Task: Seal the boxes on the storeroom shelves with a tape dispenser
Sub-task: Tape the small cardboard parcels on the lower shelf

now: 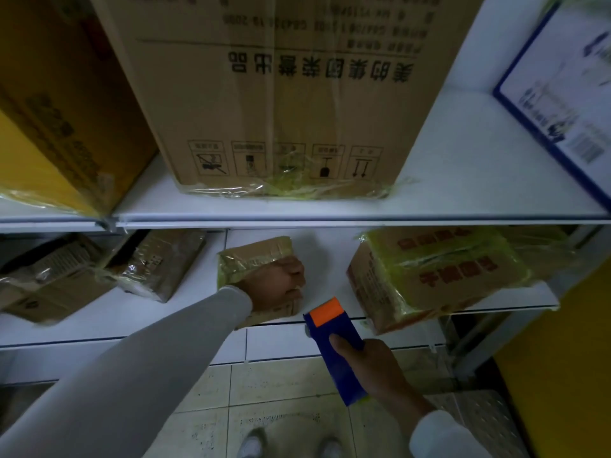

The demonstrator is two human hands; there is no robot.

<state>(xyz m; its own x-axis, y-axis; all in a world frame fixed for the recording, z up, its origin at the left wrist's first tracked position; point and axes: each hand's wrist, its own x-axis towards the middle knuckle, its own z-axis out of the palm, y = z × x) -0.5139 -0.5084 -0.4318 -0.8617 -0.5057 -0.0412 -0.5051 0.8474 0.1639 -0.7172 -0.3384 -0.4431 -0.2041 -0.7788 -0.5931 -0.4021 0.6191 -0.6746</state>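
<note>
Low in the centre of the frame, the left hand (277,285) reaches onto the lower shelf (330,246) and lies on a small cardboard box (251,259) wrapped in yellowish tape; its fingers curl over the box's right edge, gripping it, though the fingertips are hidden behind the knuckles and the box's near side is covered by the wrist and grey sleeve (132,375). Right of it and lower, the right hand (373,368) grasps a blue tape dispenser (334,345) with an orange roller end, thumb pressed on its top face; the dispenser is held in the air in front of the shelf edge, just beside the small box but apart from it, and its tape roll cannot be seen. At the right of the lower shelf a taped box with red print (436,276) overhangs the edge. At the left, two more taped boxes (99,269) lie tilted and blurred. On the upper shelf (330,213) stands a large carton (291,94), printed upside down and cut off at the top, with a yellow box (49,127) cropped at upper left and a blue-bordered white box (562,94) cropped at upper right. At the bottom edge, two shoes (291,444) are barely discernible on the tiled floor.
</note>
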